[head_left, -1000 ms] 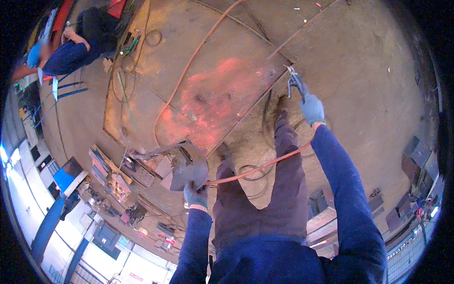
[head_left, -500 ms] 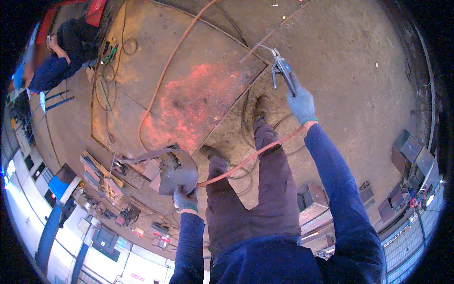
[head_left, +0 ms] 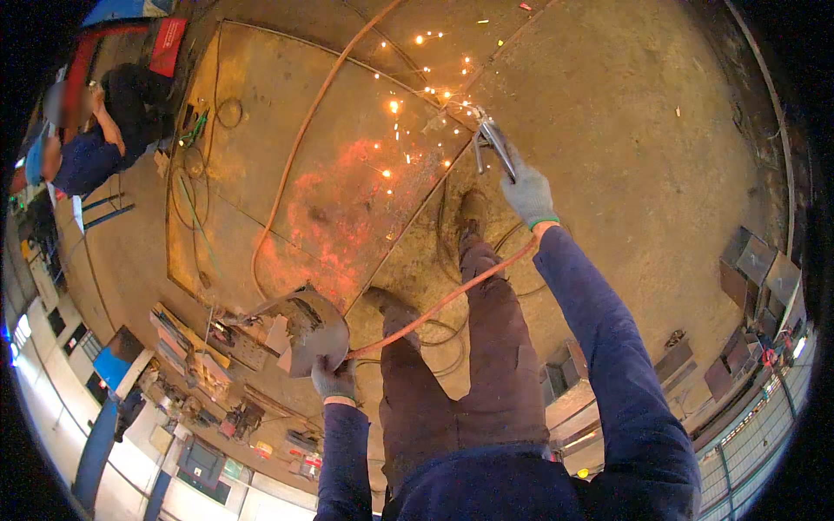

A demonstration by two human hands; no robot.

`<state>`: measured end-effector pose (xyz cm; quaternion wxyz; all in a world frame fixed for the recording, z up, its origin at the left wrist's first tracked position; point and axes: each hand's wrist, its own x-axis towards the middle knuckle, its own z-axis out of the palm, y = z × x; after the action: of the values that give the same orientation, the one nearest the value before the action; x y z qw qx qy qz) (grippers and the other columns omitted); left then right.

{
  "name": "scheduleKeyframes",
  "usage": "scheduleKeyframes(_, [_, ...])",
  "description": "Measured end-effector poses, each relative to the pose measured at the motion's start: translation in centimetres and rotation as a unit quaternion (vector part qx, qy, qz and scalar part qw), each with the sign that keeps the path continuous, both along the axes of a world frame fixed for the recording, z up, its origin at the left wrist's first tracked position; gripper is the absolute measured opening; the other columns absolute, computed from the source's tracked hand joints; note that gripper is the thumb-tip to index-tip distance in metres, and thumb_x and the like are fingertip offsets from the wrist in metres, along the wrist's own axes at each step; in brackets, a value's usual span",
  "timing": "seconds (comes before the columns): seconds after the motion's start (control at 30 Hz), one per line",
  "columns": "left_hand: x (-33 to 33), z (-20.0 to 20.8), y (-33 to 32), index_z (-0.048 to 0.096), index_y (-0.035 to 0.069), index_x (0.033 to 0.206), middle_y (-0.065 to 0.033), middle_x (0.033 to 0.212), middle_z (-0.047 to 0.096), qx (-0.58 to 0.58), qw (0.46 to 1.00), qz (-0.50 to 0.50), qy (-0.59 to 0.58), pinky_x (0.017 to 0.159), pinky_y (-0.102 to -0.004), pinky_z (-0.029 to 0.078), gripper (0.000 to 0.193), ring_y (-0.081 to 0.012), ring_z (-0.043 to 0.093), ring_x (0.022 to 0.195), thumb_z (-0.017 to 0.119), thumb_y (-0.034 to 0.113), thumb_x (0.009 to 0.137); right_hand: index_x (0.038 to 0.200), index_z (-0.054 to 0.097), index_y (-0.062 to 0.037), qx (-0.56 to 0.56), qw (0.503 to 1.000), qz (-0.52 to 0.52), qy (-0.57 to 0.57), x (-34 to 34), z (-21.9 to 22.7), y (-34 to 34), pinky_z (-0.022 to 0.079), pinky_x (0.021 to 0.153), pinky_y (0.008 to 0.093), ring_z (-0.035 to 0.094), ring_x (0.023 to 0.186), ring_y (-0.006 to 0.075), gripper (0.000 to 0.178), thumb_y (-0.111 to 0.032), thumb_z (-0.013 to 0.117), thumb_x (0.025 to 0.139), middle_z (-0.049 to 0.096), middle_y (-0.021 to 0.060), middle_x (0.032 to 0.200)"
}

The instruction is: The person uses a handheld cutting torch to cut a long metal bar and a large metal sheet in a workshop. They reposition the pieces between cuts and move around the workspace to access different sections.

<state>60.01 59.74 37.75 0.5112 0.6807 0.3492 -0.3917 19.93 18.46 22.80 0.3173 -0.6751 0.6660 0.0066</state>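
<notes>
Right hand point(head_left: 527, 198) is wrapping round the handle of the electrode holder point(head_left: 498, 148); left hand point(head_left: 334, 379) is gripping the grey face shield point(head_left: 318, 337) by its lower edge. Right arm point(head_left: 608, 339) is reaching out toward 1 o'clock, probably so sparks point(head_left: 394, 107) are landing clear of the legs point(head_left: 504, 382). Shield is sitting off the sight line, likely leaving the view open. Holder is pointing to 11 o'clock from the right hand, 1 o'clock from the left. Sparks are scattering over the floor plate point(head_left: 252, 130). Cable point(head_left: 443, 308) is running 8 o'clock from the right wrist; can't tell where it's joining.
</notes>
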Motion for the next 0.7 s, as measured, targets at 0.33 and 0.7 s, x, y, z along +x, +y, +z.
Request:
scheduleKeyframes(0.33, [-1.2,-2.2,0.2,0.065,0.01,0.125,-0.0124,0.117,0.072,0.0,0.998,0.02,-0.053,0.089,-0.0518,0.057,0.032,-0.0325,0.069,0.104,0.055,0.032,0.103,0.148,0.056,-0.0283,-0.081,0.996,0.041,-0.021,0.4,-2.2,2.2,0.056,0.076,0.0587,0.07,0.085,0.0466,0.056,-0.026,0.064,0.093,0.071,0.0239,0.09])
scheduleKeyframes(0.7, [-2.7,-2.5,2.1,0.063,0.006,0.127,-0.0118,0.126,0.069,-0.018,0.991,0.134,0.001,0.094,-0.0502,0.06,0.031,-0.0314,0.068,0.115,0.058,0.023,0.102,0.155,0.05,-0.0211,-0.074,0.994,0.071,0.041,3.5,0.4,3.9,0.057,0.079,0.0539,0.071,0.092,0.0454,0.065,-0.025,0.066,0.091,0.072,0.0241,0.102])
